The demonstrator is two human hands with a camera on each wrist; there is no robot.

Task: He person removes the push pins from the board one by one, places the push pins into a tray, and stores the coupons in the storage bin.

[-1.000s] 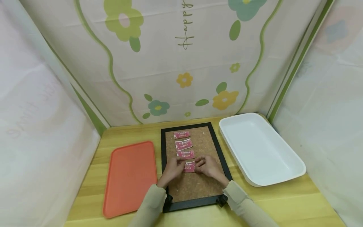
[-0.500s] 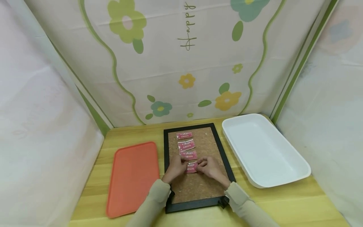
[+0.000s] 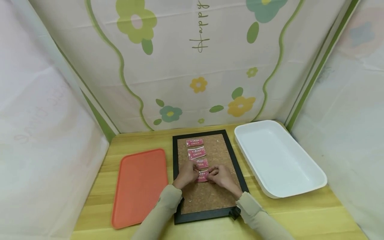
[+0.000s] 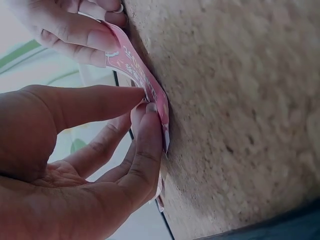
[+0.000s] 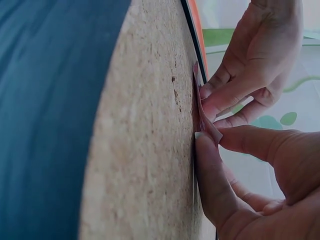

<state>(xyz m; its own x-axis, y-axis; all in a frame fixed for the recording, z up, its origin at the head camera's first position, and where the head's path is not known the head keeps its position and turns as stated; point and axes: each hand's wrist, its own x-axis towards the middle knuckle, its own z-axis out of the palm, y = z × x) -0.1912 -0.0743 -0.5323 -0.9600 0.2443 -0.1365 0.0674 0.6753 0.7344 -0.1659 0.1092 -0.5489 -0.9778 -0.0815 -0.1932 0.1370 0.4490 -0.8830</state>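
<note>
Four-sided pink coupons run in a column down a black-framed cork board (image 3: pixel 210 200). Both hands are at the lowest coupon (image 3: pixel 202 176), whose paper bows away from the cork in the left wrist view. My right hand (image 3: pixel 221 175) pinches its right edge between thumb and index finger. The thumb and index finger of my left hand (image 3: pixel 186 174) meet over the coupon's face on a small pin (image 4: pixel 147 99), mostly hidden by the fingertips. Just above, another coupon (image 3: pixel 202 163) is partly covered by the left hand. Small pale dots show near the tops of the upper coupons (image 3: pixel 196 153).
To the left of the board lies a flat orange tray (image 3: pixel 141 186). A deep white tray (image 3: pixel 279 160) stands on the right. Everything rests on a wood-grain table (image 3: pixel 315 216), with flowered cloth (image 3: pixel 180 66) hanging behind and at both sides.
My left hand has shifted slightly up and covers more of the coupon above. The right hand keeps its pinch on the lowest coupon's edge. The head view has shifted a little.
</note>
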